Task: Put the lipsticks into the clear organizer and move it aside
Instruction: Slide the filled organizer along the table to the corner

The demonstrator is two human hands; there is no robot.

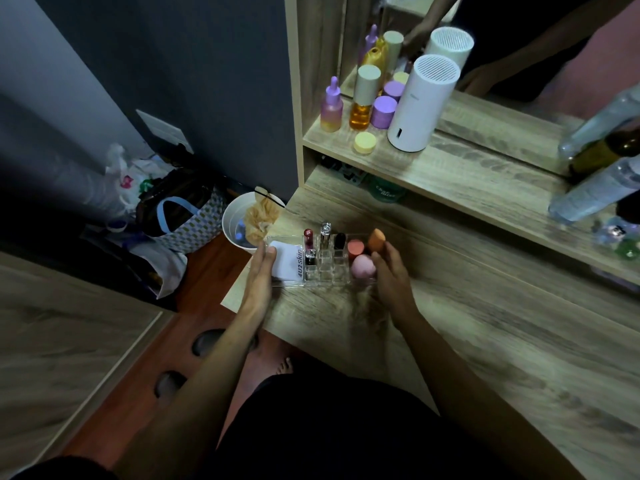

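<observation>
Head view: clear acrylic organizer [322, 271], long axis nine-to-three on wood-grain surface [450, 323]; lipsticks [325, 235] slotted. Left hand [261, 271] flat at nine, right hand [389, 275] at three; both grips released, bracketing.

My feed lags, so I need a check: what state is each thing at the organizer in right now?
clear organizer: on the desk, between both hands
red lipstick: upright in a slot
silver lipstick: upright in a slot
black lipstick: upright in a slot
left hand: open, flat against the organizer's left end
right hand: open at the organizer's right end
</observation>
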